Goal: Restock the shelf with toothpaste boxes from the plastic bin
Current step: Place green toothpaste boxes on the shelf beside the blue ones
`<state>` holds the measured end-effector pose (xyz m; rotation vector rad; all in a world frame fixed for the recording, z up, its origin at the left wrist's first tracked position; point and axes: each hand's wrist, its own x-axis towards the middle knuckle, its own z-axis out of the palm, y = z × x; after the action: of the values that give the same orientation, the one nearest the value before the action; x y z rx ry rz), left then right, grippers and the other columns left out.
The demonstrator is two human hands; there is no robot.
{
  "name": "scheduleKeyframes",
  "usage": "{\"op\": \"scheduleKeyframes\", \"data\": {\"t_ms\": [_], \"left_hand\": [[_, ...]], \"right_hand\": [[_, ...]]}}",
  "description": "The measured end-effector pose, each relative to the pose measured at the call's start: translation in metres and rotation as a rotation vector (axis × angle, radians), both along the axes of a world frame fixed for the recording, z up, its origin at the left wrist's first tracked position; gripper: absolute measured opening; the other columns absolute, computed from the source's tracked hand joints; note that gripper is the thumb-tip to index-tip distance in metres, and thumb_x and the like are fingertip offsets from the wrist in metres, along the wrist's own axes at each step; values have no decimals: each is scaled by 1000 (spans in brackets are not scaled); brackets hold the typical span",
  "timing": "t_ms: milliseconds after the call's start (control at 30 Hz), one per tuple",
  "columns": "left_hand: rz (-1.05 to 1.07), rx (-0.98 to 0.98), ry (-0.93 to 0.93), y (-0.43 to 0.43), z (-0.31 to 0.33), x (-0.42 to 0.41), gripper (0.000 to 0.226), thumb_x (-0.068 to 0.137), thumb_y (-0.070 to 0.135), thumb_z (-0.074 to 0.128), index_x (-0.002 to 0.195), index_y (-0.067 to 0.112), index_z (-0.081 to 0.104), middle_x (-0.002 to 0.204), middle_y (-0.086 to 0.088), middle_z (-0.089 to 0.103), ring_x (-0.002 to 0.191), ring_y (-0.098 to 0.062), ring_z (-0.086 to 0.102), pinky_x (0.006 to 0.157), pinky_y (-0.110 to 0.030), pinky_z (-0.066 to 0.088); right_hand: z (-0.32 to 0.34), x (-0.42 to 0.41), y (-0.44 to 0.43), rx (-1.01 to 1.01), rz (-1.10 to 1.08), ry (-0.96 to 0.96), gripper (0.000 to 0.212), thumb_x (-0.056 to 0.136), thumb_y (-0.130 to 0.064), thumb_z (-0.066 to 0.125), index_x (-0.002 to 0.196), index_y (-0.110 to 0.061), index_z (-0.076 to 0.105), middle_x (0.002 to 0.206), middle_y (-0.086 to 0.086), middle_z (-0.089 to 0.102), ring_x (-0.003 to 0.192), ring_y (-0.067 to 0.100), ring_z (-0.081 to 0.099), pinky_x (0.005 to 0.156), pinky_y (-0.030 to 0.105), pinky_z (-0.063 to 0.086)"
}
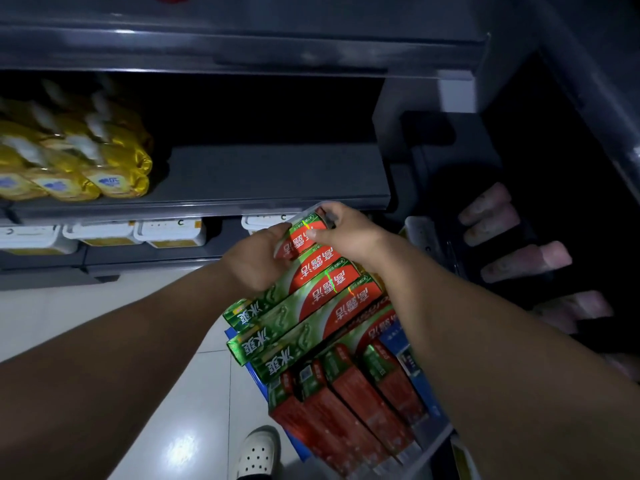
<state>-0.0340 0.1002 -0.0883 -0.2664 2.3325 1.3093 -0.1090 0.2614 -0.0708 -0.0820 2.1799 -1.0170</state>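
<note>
Green-and-red glossy cardboard: top toothpaste box (300, 239) uppermost and slanted on the pile of toothpaste boxes (329, 323) inside the plastic bin (255, 374), not yet on the shelf. Left grip (254, 259) clasped around its left long edge, thumb laid over the upper face. Right grip (343, 233) clenched over the far end of the same box, thumb pressed on the printed side. Far end of this box just beside the front lip of the grey shelf (270, 174) and a little below it; touching or not, cannot tell. On the shelf board, wide open room from the middle to the right wall. Only at the left, yellow packs (104, 168) stacked up to the front edge. Under the lip, a row of white tubs (169, 232), close behind both grips. Left of the bin, open white floor (201, 403), with one white shoe (258, 448) near the blue rim. Right of the bin, dark and narrow, with pink items (491, 206) in rows, too dim to name.
</note>
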Motion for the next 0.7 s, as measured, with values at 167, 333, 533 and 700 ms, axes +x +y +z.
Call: {"op": "scheduleKeyframes", "data": {"t_ms": [167, 333, 533, 700], "left_hand": [[3, -6, 39, 2, 8, 3, 50, 92, 14, 58, 136, 30, 43, 117, 3, 64, 108, -16, 61, 96, -41, 50], [26, 12, 77, -1, 22, 4, 44, 91, 15, 59, 132, 28, 48, 113, 5, 64, 107, -15, 61, 96, -42, 50], [53, 7, 39, -9, 62, 2, 60, 89, 21, 64, 143, 20, 37, 125, -1, 58, 103, -13, 60, 84, -31, 53], [19, 96, 22, -11, 124, -3, 60, 80, 13, 74, 127, 26, 41, 96, 13, 60, 86, -2, 61, 72, -21, 52]], "right_hand": [[11, -4, 1, -6, 47, -29, 49, 80, -25, 79, 119, -27, 49, 118, -3, 61, 88, 19, 70, 76, 42, 60], [22, -4, -2, -46, 92, 16, 58, 78, -20, 81, 125, -25, 48, 112, 1, 65, 90, 20, 69, 80, 43, 59], [60, -4, 4, -137, 64, 49, 60, 83, -13, 75, 133, -26, 44, 116, 2, 64, 93, 17, 68, 61, 28, 56], [123, -6, 14, -215, 70, 80, 63, 84, -13, 74, 136, -24, 40, 116, 1, 63, 98, 18, 67, 73, 35, 60]]}}
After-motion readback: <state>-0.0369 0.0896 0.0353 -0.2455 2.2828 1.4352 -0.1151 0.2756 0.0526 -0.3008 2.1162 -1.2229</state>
